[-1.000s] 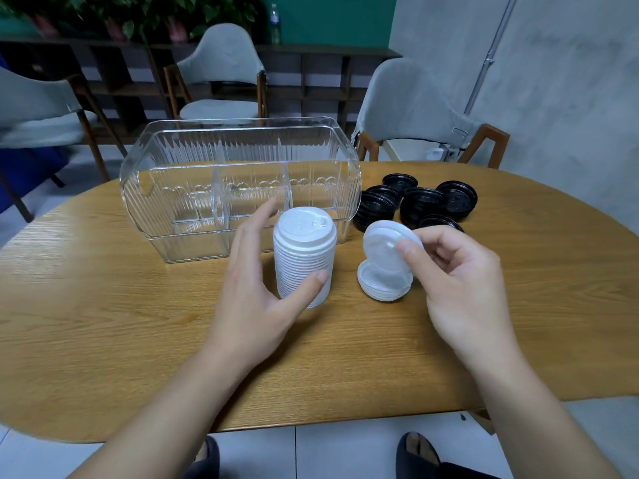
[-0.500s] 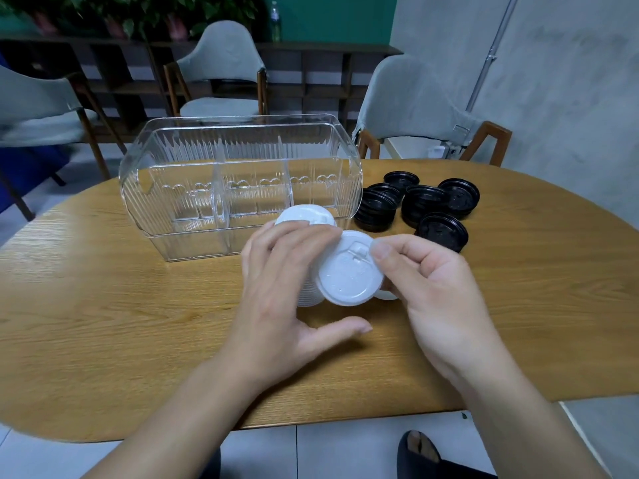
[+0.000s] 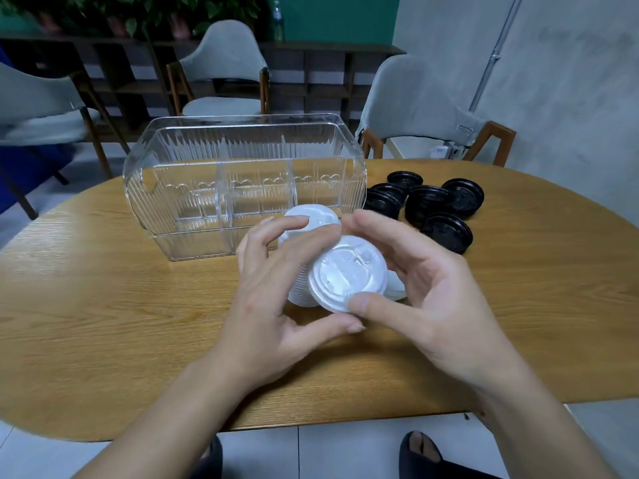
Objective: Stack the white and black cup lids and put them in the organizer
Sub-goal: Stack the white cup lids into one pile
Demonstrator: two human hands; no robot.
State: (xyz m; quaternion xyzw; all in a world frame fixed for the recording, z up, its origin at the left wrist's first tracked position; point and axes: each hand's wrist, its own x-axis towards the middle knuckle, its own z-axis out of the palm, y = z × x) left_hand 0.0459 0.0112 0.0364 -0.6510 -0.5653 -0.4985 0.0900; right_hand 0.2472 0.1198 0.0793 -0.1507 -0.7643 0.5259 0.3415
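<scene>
An oval wooden table (image 3: 103, 305) carries everything. A clear ribbed organizer (image 3: 179, 188) with dividers stands toward its far side, and just in front of it rises a stack of white lids (image 3: 301, 288), partly hidden by hands, with another white piece (image 3: 396, 288) lying on the wood just right of the stack. To the right of the organizer sit the black lids (image 3: 428, 202) in a close cluster of low stacks, the nearest (image 3: 449, 231) a little forward of the rest.
</scene>
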